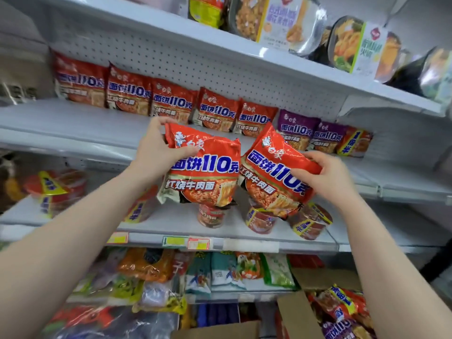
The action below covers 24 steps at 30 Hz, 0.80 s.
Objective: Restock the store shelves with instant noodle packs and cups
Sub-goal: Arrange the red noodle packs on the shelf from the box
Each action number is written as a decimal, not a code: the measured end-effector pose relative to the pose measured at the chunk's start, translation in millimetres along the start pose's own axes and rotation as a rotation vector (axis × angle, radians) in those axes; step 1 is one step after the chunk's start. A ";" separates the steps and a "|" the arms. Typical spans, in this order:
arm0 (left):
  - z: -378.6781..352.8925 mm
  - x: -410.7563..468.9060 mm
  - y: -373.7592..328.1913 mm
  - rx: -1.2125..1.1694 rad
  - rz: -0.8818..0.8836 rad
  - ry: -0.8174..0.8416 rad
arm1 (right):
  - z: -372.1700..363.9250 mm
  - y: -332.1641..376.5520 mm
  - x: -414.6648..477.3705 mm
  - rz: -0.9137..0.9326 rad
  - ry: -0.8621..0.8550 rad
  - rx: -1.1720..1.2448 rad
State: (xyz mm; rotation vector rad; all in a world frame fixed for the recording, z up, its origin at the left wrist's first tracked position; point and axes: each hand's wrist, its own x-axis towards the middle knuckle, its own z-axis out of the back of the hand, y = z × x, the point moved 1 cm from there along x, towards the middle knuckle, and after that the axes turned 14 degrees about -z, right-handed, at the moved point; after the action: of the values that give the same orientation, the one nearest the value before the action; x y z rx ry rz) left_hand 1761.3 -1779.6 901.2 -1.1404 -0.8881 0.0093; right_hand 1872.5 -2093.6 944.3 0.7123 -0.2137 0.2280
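My left hand (156,152) grips a red instant noodle pack (208,177) by its upper left corner. My right hand (327,177) holds a second red noodle pack (271,172) by its right edge, tilted. Both packs hang in front of the middle shelf (73,123). Along the back of that shelf stands a row of red noodle packs (171,104), with purple packs (297,130) at its right end. Noodle cups (259,220) stand on the shelf below (171,221), partly hidden by the held packs.
The top shelf carries boxed ready meals (281,20). Bagged snacks (220,270) fill the lower shelves. An open cardboard box (298,314) with more noodle packs (342,311) sits at the bottom right. Price tags (198,243) line the cup shelf's front edge.
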 end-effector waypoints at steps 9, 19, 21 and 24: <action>113.8 48.8 15.1 0.066 -0.042 -0.095 | -61.8 123.6 17.9 0.089 -0.055 0.208; 283.4 105.3 57.2 0.127 -0.023 -0.189 | -173.0 280.1 28.4 0.192 0.010 0.266; 315.6 111.9 69.4 0.119 -0.010 -0.217 | -196.7 305.6 30.0 0.202 0.013 0.259; 357.1 116.7 86.0 0.093 0.021 -0.241 | -228.5 341.2 32.2 0.235 0.017 0.256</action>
State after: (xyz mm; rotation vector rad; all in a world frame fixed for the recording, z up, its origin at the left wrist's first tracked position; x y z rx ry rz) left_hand 1656.1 -1411.9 948.9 -1.0758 -1.0786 0.2068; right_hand 1834.8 -1686.7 995.9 0.9399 -0.2546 0.4913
